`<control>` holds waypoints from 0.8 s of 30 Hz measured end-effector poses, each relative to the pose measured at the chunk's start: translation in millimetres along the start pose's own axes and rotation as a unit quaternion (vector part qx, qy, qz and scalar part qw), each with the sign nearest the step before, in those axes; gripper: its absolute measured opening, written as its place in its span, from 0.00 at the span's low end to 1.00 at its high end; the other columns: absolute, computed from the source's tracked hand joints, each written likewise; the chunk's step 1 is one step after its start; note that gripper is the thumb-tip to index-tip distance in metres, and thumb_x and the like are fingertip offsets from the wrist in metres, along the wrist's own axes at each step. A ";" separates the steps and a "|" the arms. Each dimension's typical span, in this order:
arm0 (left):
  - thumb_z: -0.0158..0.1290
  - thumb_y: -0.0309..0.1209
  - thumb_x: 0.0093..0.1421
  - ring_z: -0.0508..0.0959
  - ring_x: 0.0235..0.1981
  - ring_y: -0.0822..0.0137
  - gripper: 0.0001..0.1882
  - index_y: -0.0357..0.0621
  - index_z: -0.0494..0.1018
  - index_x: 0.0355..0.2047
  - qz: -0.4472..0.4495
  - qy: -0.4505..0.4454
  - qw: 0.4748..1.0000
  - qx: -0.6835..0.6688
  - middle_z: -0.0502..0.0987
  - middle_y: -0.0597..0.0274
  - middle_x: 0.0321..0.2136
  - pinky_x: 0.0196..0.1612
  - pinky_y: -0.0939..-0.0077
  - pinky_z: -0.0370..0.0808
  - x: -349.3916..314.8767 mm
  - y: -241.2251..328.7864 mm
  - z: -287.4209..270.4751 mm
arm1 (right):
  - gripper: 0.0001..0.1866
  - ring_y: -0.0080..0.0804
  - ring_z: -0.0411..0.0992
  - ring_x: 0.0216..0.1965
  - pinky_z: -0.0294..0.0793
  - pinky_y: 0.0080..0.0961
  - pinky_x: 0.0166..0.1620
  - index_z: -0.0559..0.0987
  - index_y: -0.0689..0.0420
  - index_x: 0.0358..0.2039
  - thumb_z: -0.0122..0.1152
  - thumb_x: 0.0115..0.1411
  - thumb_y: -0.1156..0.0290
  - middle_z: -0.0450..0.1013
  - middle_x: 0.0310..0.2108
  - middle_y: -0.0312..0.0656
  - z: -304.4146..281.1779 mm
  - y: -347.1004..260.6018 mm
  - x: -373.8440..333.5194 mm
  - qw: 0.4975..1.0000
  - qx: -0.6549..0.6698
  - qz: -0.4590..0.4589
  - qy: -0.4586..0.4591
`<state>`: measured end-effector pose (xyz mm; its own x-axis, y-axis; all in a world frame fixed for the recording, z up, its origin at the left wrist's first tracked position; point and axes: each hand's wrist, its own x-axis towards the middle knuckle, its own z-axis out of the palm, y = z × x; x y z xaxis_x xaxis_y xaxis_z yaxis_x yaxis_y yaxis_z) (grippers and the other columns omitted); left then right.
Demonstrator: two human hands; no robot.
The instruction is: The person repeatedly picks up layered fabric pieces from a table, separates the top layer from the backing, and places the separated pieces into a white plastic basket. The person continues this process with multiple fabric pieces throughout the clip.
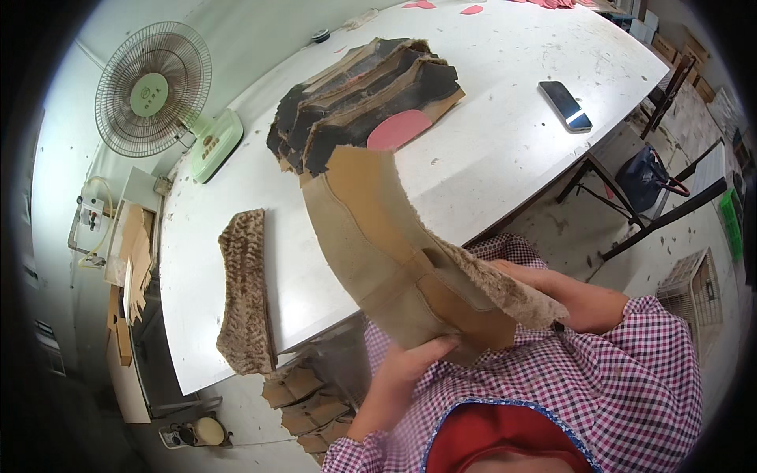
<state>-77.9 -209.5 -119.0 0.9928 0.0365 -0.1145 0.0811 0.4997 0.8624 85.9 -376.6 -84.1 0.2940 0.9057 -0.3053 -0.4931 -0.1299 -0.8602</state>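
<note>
Both of my hands hold a curved, stitched tan suede piece (367,229) with curly fleece on its other side, raised over the table's near edge. The fingers of my left hand (414,363) close on its lower edge, with the thumb on the suede face. My right hand (524,280) grips the fleece side near its right end, and most of its fingers are hidden. Beyond it lies a stack of black and tan fleece-backed pieces (347,98), with a pink rounded piece (400,129) on its near side. A strip of brown curly fleece (243,292) lies at the left.
On the white table (489,142) a phone (564,106) lies at the right. A green desk fan (150,94) stands at the back left. Tan pieces (311,406) are piled below the near edge. At the right are a stool with a dark bag (646,177) and a crate (694,292).
</note>
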 end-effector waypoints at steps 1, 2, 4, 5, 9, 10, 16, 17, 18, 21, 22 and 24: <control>0.59 0.24 0.51 0.69 0.57 0.60 0.34 0.37 0.62 0.60 -0.004 0.009 1.000 -0.007 0.70 0.56 0.54 0.58 0.65 0.66 -1.8 6.7 5.4 | 0.32 0.33 0.65 0.57 0.65 0.31 0.59 0.69 0.64 0.58 0.47 0.67 0.48 0.67 0.56 0.50 -12.7 10.0 2.5 0.999 0.039 0.016 -0.007; 0.58 0.23 0.51 0.68 0.57 0.60 0.35 0.36 0.62 0.60 -0.008 0.017 1.000 -0.015 0.70 0.56 0.54 0.59 0.66 0.66 -2.2 10.1 8.5 | 0.28 0.32 0.68 0.54 0.68 0.30 0.57 0.71 0.63 0.56 0.50 0.66 0.52 0.70 0.53 0.48 -26.8 21.0 7.3 0.996 0.077 0.033 -0.014; 0.58 0.21 0.46 0.73 0.52 0.57 0.36 0.34 0.63 0.59 0.037 0.027 0.998 -0.050 0.73 0.52 0.51 0.55 0.63 0.70 -1.5 5.9 8.8 | 0.22 0.28 0.74 0.47 0.73 0.27 0.53 0.76 0.62 0.52 0.57 0.65 0.58 0.76 0.47 0.45 -30.9 18.5 15.9 0.985 0.153 0.071 -0.033; 0.58 0.20 0.43 0.75 0.50 0.55 0.37 0.33 0.64 0.58 0.060 0.031 0.995 -0.067 0.74 0.50 0.50 0.52 0.61 0.72 -1.2 4.5 9.1 | 0.16 0.24 0.76 0.38 0.76 0.23 0.47 0.79 0.61 0.44 0.58 0.65 0.63 0.78 0.37 0.38 -35.2 9.2 10.9 0.994 0.104 0.026 0.024; 0.55 0.23 0.43 0.76 0.48 0.54 0.31 0.30 0.68 0.52 0.070 0.095 0.993 -0.030 0.75 0.48 0.48 0.50 0.64 0.73 -9.3 12.8 24.8 | 0.10 0.15 0.71 0.32 0.72 0.15 0.36 0.79 0.61 0.36 0.56 0.65 0.67 0.75 0.29 0.32 -41.4 -28.0 7.0 0.964 -0.083 -0.178 0.177; 0.54 0.23 0.44 0.76 0.47 0.54 0.30 0.30 0.68 0.51 0.062 0.115 0.991 -0.001 0.75 0.48 0.48 0.51 0.65 0.73 -11.2 14.3 29.2 | 0.09 0.13 0.65 0.28 0.68 0.15 0.32 0.77 0.62 0.32 0.56 0.65 0.69 0.71 0.25 0.27 -44.2 -33.8 9.7 0.919 -0.199 -0.264 0.215; 0.51 0.21 0.46 0.73 0.51 0.55 0.32 0.35 0.63 0.55 0.019 0.102 0.993 -0.063 0.72 0.51 0.49 0.54 0.62 0.72 -5.0 33.7 46.2 | 0.08 0.20 0.66 0.30 0.69 0.22 0.34 0.77 0.64 0.34 0.55 0.64 0.72 0.72 0.24 0.39 -30.0 -25.2 35.9 0.879 -0.294 -0.301 0.227; 0.52 0.20 0.48 0.72 0.53 0.56 0.34 0.38 0.61 0.59 0.011 0.088 0.992 -0.085 0.70 0.53 0.51 0.55 0.61 0.72 -4.1 33.9 46.4 | 0.09 0.20 0.66 0.30 0.70 0.22 0.35 0.77 0.64 0.35 0.55 0.65 0.71 0.73 0.26 0.38 -28.2 -16.3 42.7 0.905 -0.248 -0.283 0.200; 0.52 0.19 0.48 0.72 0.53 0.56 0.34 0.37 0.61 0.59 0.021 0.093 0.992 -0.082 0.70 0.52 0.51 0.55 0.61 0.72 -3.7 33.2 47.9 | 0.09 0.20 0.67 0.31 0.70 0.22 0.36 0.78 0.65 0.36 0.55 0.65 0.71 0.74 0.27 0.38 -23.9 -5.3 50.6 0.928 -0.199 -0.265 0.167; 0.51 0.19 0.49 0.73 0.52 0.56 0.33 0.36 0.61 0.59 0.045 0.084 0.991 -0.096 0.70 0.52 0.51 0.54 0.61 0.73 0.4 27.4 45.2 | 0.13 0.20 0.69 0.34 0.72 0.23 0.39 0.79 0.65 0.39 0.54 0.66 0.67 0.76 0.30 0.37 -4.7 17.6 59.7 0.971 -0.096 -0.192 0.106; 0.51 0.19 0.49 0.73 0.52 0.56 0.33 0.36 0.61 0.59 0.050 0.074 0.990 -0.108 0.70 0.52 0.51 0.53 0.61 0.73 1.2 26.4 42.4 | 0.14 0.20 0.69 0.35 0.72 0.23 0.40 0.79 0.65 0.40 0.54 0.66 0.66 0.76 0.31 0.37 -1.8 22.8 61.5 0.980 -0.066 -0.165 0.090; 0.51 0.19 0.50 0.73 0.53 0.57 0.33 0.36 0.61 0.59 0.050 0.086 0.989 -0.107 0.70 0.52 0.51 0.53 0.62 0.73 5.4 26.7 39.8 | 0.16 0.20 0.69 0.35 0.72 0.23 0.40 0.79 0.65 0.40 0.53 0.67 0.63 0.76 0.31 0.37 -8.5 32.7 68.0 0.980 -0.103 -0.145 0.084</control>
<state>-66.9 -230.5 -76.9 0.9636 0.2326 -0.1319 -0.0555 0.6566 0.7522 96.7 -322.7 -136.5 0.5368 0.8395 -0.0839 -0.1979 0.0286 -0.9798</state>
